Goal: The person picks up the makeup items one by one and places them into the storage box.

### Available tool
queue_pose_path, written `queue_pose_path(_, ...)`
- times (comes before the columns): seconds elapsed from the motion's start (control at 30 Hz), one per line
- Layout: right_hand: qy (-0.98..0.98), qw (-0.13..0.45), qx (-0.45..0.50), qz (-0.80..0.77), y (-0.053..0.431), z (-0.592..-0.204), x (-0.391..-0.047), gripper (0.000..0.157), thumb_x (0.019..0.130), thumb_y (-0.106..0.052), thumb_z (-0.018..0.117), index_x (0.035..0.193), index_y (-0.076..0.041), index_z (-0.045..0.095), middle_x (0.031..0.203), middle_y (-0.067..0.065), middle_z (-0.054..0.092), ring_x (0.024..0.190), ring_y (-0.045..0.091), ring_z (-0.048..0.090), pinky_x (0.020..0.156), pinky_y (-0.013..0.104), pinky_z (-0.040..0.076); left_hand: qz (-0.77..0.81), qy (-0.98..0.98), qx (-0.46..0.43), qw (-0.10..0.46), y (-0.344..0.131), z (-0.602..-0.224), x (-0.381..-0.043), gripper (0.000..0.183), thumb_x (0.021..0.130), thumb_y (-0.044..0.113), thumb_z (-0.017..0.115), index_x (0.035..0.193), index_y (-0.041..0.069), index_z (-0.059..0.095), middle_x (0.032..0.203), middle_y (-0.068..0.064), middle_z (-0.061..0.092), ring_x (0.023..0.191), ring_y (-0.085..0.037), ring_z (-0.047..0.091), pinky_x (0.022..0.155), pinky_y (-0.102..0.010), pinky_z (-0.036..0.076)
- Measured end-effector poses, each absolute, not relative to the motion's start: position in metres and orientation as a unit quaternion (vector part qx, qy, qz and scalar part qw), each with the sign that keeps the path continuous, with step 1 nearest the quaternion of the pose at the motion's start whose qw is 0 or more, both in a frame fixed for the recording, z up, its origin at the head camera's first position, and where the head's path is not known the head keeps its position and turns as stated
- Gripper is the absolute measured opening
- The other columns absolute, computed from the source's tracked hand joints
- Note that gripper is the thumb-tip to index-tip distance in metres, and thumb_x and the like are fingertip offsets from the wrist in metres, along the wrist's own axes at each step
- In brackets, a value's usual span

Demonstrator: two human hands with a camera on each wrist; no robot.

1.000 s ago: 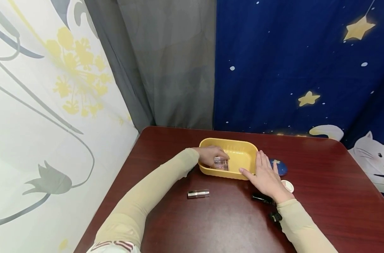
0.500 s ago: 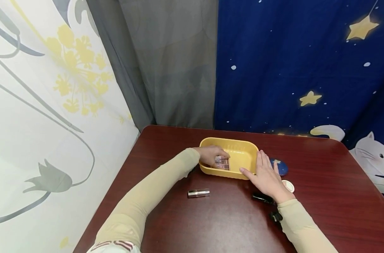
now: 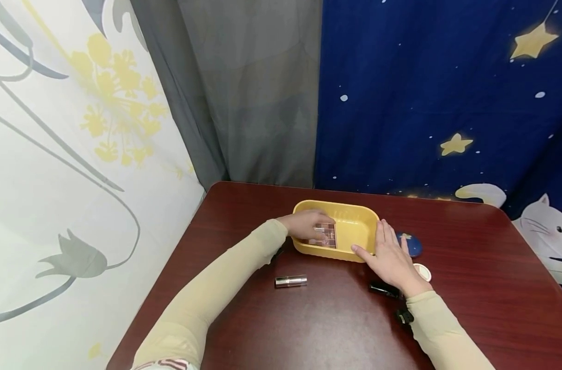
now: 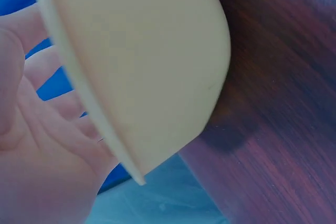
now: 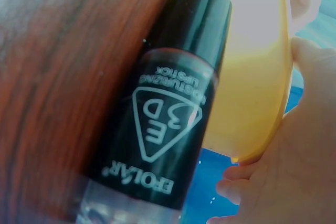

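Note:
A yellow oblong basket (image 3: 355, 234) stands near the back of the table. At its left end lies a flat brown case with a grid pattern (image 3: 329, 234), partly covered by my left hand (image 3: 304, 224). That hand reaches in over the rim with loosely spread fingers. In the left wrist view its fingers show behind the basket wall (image 4: 142, 66). My right hand (image 3: 391, 259) rests along the basket's right side, fingers straight outside and thumb at the front rim. Close to the right wrist lies a black lipstick tube (image 5: 163, 108) with white lettering.
A silver tube with a clear end (image 3: 291, 281) lies in front of the basket. Right of the right hand are a round blue object (image 3: 411, 245) and a small white disc (image 3: 422, 272), both partly covered. Curtains hang behind the dark red table (image 3: 262, 318).
My left hand has lifted and drawn back slightly, its fingers loosening, and more of the patterned case shows. The right hand and the basket have kept their places.

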State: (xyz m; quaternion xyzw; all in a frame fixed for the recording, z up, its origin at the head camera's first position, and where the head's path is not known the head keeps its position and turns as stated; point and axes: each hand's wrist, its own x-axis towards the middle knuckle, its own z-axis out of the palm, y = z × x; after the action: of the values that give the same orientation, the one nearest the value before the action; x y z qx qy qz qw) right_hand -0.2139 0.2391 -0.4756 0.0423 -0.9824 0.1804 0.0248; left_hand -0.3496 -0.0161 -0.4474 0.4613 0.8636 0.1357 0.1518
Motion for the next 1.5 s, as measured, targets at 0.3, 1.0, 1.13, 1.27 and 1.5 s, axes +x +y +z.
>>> queue_pose_path(0.3,-0.983,0.027,0.041,0.180,0.240,-0.478,-0.214,0.118,0.090,-0.081,0.038,0.157,0.009,0.001,0.163,0.030,0.006,0.148,0.050,0.013,0.111,0.072,0.004,0.167,0.883,0.435,0.059,-0.036,-0.427,-0.311,0.047,0.099,0.031,0.065,0.144,0.022,0.058,0.151,-0.010,0.045,0.129,-0.019,0.050,0.105,-0.037,0.043)
queue_pose_path(1.0,-0.983,0.032,0.043,0.176,0.239,-0.478,-0.215,0.118,0.091,-0.081,0.039,0.157,0.009,0.001,0.163,0.030,0.007,0.147,0.050,0.014,0.111,0.072,0.005,0.103,0.859,0.499,-0.057,-0.079,-0.428,-0.247,0.042,0.097,0.031,0.067,0.138,0.024,0.063,0.143,-0.007,0.052,0.129,-0.020,0.050,0.101,-0.036,0.048)
queue_pose_path(1.13,-0.982,0.032,0.043,0.179,0.239,-0.479,-0.215,0.117,0.091,-0.080,0.039,0.157,0.009,0.001,0.163,0.030,0.007,0.147,0.050,0.014,0.111,0.072,0.004,0.094,0.852,0.512,-0.065,-0.082,-0.432,-0.239,0.040,0.098,0.029,0.065,0.137,0.022,0.064,0.140,-0.006,0.054,0.125,-0.019,0.051,0.096,-0.036,0.050)
queue_pose_path(1.27,-0.982,0.028,0.044,0.182,0.240,-0.479,-0.216,0.117,0.091,-0.081,0.038,0.157,0.008,-0.002,0.164,0.029,0.004,0.148,0.049,0.012,0.111,0.072,0.001,0.091,0.847,0.519,-0.069,-0.086,-0.437,-0.235,0.037,0.098,0.028,0.065,0.135,0.022,0.065,0.131,-0.001,0.056,0.116,-0.016,0.052,0.090,-0.032,0.052)
queue_pose_path(1.5,-0.982,0.025,0.044,0.182,0.241,-0.478,-0.216,0.118,0.090,-0.081,0.038,0.157,0.008,-0.002,0.163,0.030,0.004,0.148,0.050,0.012,0.110,0.073,0.001,0.082,0.857,0.507,-0.045,-0.090,-0.448,-0.225,0.036,0.097,0.028,0.067,0.133,0.023,0.067,0.120,0.004,0.060,0.106,-0.011,0.051,0.079,-0.025,0.052)
